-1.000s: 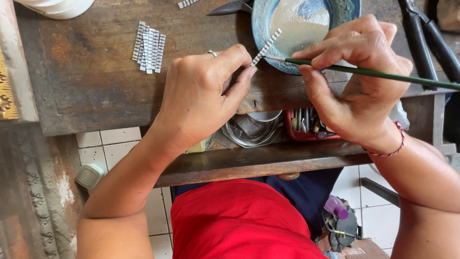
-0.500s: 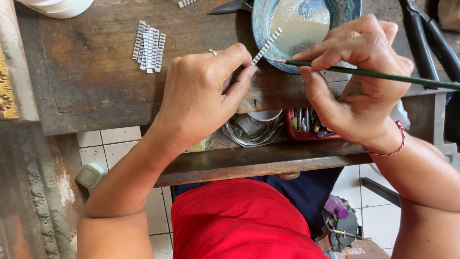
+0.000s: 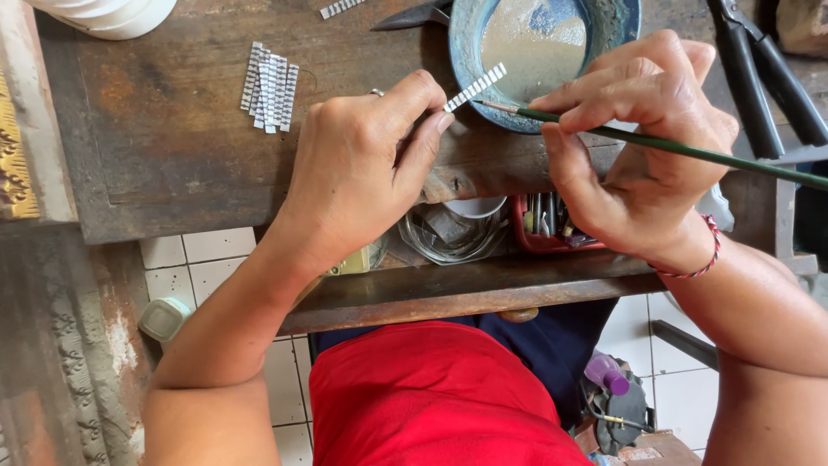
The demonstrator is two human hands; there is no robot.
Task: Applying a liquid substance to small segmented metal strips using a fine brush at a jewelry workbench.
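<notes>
A pile of small silvery segmented strips (image 3: 269,85) lies on a dark, worn wooden workbench (image 3: 164,155). A white round container (image 3: 108,13) sits at the bench's top left corner. Black-handled pliers (image 3: 768,73) rest at the top right. Below the benchtop, a red tray of metal tools (image 3: 543,226) stands beside a clear plastic tub (image 3: 453,233).

A thin silvery segmented strip (image 3: 476,87) tilts up-right — a slender green brush (image 3: 681,148) tip just beside it.
</notes>
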